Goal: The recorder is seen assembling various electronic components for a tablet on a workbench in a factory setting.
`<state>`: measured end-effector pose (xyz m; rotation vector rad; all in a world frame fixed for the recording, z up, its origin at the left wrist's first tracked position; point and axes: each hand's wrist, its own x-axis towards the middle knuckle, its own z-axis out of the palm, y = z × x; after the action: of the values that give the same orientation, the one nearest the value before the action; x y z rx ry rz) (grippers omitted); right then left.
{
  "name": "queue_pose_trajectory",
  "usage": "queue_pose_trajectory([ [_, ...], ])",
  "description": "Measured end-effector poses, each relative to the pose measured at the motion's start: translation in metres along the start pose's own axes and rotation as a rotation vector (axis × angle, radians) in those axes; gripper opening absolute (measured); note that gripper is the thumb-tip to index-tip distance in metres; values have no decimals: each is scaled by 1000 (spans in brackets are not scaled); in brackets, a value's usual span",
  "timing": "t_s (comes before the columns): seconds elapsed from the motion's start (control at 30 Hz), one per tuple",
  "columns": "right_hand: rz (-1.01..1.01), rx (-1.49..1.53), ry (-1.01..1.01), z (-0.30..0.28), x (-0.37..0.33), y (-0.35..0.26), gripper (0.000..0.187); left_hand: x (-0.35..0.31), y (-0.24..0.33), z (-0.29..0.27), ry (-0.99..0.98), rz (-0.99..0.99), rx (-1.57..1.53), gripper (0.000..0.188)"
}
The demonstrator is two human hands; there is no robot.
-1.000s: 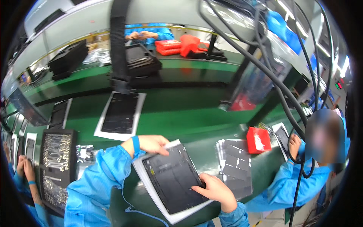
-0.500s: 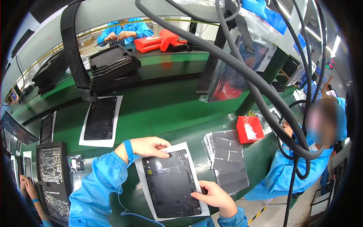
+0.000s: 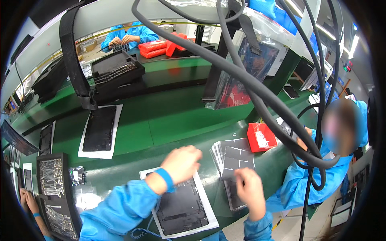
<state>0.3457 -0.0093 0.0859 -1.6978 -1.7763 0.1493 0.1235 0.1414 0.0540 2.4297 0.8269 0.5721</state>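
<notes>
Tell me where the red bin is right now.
In the head view, the red bin sits right of centre on the green bench, next to the dark sheets and beyond the person's right hand.

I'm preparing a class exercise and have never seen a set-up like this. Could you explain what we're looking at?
There is no machine: these are a person's bare hands, seen by a wide fisheye camera worn on the head, looking down, so straight edges bend.

On the green table lies a black panel on a white sheet. The left hand is over its upper end; the right hand is by a stack of grey sheets, near a red box. At left is a black tray of metallic parts.

Neither hand visibly holds anything, though blur and curled fingers could hide something small.
</notes>
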Motion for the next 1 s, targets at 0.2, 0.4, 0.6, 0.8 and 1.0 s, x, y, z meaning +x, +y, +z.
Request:
queue_pose_trajectory([
  [0.2, -133, -120, -285, 1, 57, 83, 52, 36, 45, 97, -22, 267, 326, 51],
  [0.4, -115, -76, -478, -5, 67, 100, 54, 35, 52, 118, -68, 255, 391, 71],
  [0.6, -163, -28, -467, -7, 67, 115, 52, 38, 56, 126, 45, 317, 384, 68],
  [0.8, -93, 67, -647, -24, 83, 100, 51, 39, 68, 127, 166, 339, 245, 33],
  [1.0, -279, 286, -616, -21, 83, 121, 46, 40, 68, 122, -23, 293, -264, 26],
])
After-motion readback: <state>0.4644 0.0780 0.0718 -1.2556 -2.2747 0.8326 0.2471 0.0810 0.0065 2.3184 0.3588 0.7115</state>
